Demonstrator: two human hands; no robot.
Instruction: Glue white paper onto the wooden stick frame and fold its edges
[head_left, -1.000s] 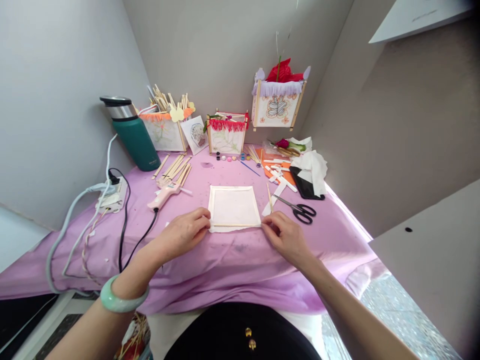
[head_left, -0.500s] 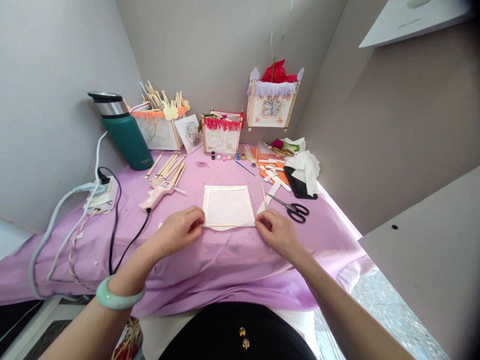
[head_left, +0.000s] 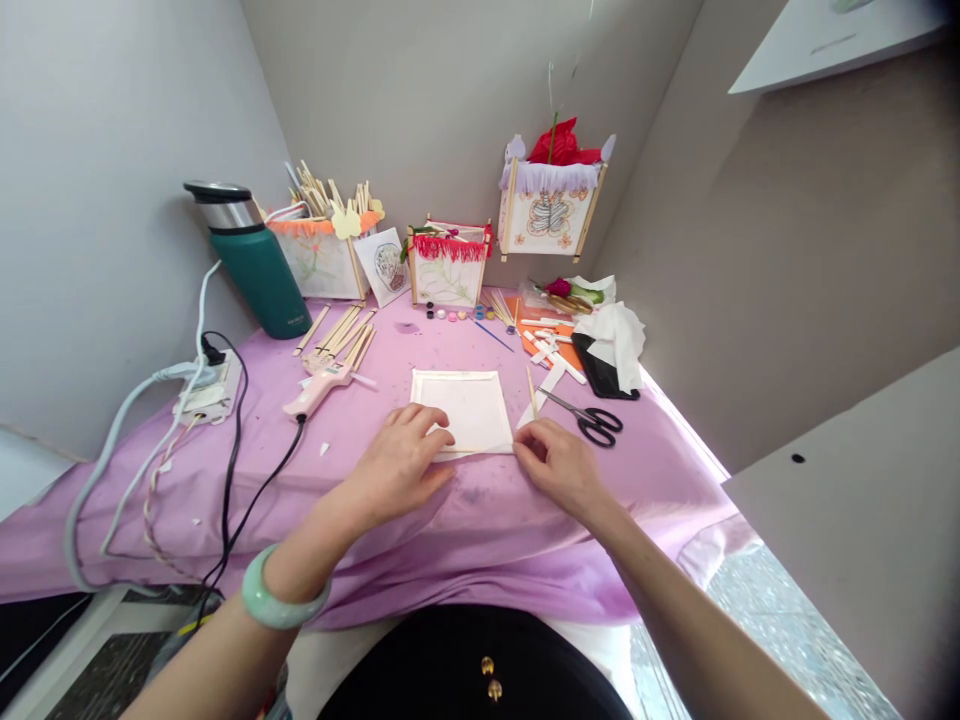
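Observation:
A square white panel (head_left: 474, 408) with raised edges lies flat near the front of the purple-covered table. Over its lower left corner is my left hand (head_left: 409, 458), thumb and fingers apart, touching the near edge. My right hand (head_left: 555, 462) pinches the lower right corner between thumb and fingers. Just beyond that hand are a thin wooden stick (head_left: 531, 388) and a white paper strip (head_left: 550, 385). Black-handled scissors (head_left: 596, 424) lie to the right, open a little.
On the left are a pink glue gun (head_left: 319, 390), wooden sticks (head_left: 341, 335), a power strip (head_left: 214, 388) with cables and a green bottle (head_left: 262, 280). Decorated paper boxes (head_left: 450, 275) stand at the back. A black phone-like slab (head_left: 600, 368) lies under tissue (head_left: 619, 335).
My left hand has moved right from the panel's left corner onto its near edge, and its fingers have spread. My right hand stays at the right corner.

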